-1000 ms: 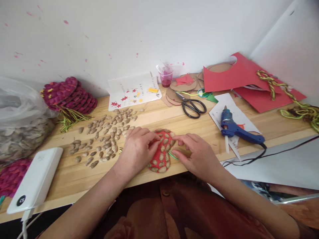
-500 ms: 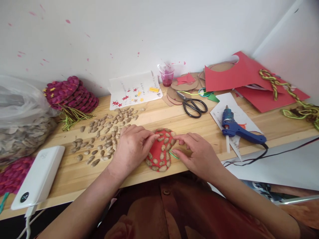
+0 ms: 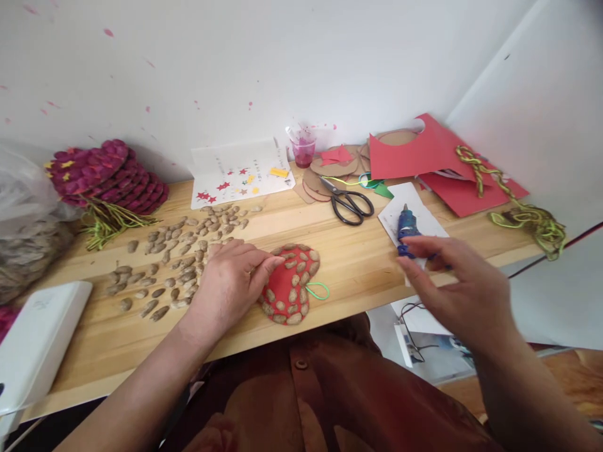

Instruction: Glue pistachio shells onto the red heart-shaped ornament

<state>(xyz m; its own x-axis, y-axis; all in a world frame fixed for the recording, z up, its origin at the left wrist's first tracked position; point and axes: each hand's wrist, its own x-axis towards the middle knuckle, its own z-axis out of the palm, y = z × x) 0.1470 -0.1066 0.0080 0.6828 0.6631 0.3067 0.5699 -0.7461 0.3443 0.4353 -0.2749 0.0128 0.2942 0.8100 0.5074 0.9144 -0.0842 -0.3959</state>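
My left hand is pinched at the upper left edge of a red heart shape covered partly with peanut shells; what its fingertips hold, a shell perhaps, is too small to name. A green cord loop sticks out from the heart's right side. My right hand is at the blue glue gun, thumb and fingers apart around its handle, which they partly hide. Loose peanut shells lie to the left of my left hand.
Black scissors, a pink cup and a paper with stars stand behind. Red sheets and yarn lie right. At left are a purple stack, a plastic bag and a white power bank.
My right hand has left the heart's right side and moved right to the glue gun. The green loop now shows fully. My left hand stays at the heart. The view has shifted to the right.
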